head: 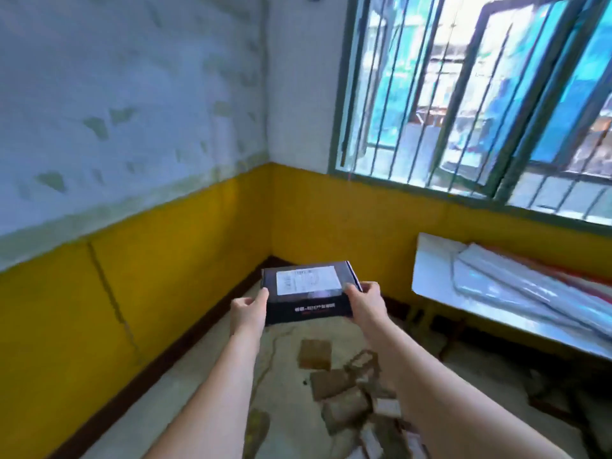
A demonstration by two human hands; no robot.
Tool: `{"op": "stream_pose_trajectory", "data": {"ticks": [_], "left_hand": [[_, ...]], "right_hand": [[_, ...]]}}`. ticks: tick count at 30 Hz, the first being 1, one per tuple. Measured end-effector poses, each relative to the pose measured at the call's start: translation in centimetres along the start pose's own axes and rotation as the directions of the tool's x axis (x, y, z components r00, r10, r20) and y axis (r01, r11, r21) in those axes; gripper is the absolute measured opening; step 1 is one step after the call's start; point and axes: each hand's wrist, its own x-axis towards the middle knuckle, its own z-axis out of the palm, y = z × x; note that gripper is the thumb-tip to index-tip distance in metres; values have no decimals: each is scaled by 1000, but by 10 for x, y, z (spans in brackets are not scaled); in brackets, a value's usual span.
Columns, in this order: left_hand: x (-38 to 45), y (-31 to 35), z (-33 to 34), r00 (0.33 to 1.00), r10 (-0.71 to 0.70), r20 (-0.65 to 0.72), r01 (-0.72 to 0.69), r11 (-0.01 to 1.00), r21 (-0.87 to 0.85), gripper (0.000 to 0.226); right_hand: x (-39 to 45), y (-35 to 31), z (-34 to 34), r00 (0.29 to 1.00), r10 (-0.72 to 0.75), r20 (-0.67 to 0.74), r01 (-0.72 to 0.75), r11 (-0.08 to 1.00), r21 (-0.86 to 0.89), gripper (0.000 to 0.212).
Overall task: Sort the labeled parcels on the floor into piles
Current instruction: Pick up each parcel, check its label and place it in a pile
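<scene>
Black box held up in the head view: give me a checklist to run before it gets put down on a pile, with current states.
1. Both hands on the black box: ok, left hand and right hand grip opposite ends.
2. White label faces up: ok.
3. Label readable: cannot tell, blurred.
4. Box held level: ok, only slightly tilted.
5. Brown parcels lie on the floor below: ok.
6. Matching pile identified: cannot tell.

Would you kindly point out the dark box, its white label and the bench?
dark box (306,309): head view, front side wall.
white label (308,280): head view, label's middle.
bench (430,276): head view, bare left end.
</scene>
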Motion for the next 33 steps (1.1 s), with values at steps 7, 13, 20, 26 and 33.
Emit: {"op": "stream_pose_trajectory", "data": {"ticks": [7, 13, 20, 26, 33], "left_hand": [[-129, 98, 123, 876, 126, 465, -160, 987, 34, 48], [-278, 89, 218, 710, -1, 704, -166, 972, 169, 29], [-473, 50, 359, 524, 100, 846, -345, 933, 104, 43], [-649, -31, 497, 355, 14, 935, -426, 892, 149, 43], [-760, -114, 624, 230, -263, 937, -514, 785, 347, 43]], "right_hand": [[-65, -79, -231, 993, -78, -89, 85, 993, 77, 24], [-159, -54, -427, 978, -75, -196, 106, 983, 150, 25], [-266, 26, -663, 967, 65, -247, 13, 954, 300, 32], [-329, 118, -844, 884, 219, -412, -107, 955, 277, 14], [-332, 229, -988, 739, 419, -528, -279, 903, 327, 19]]}}
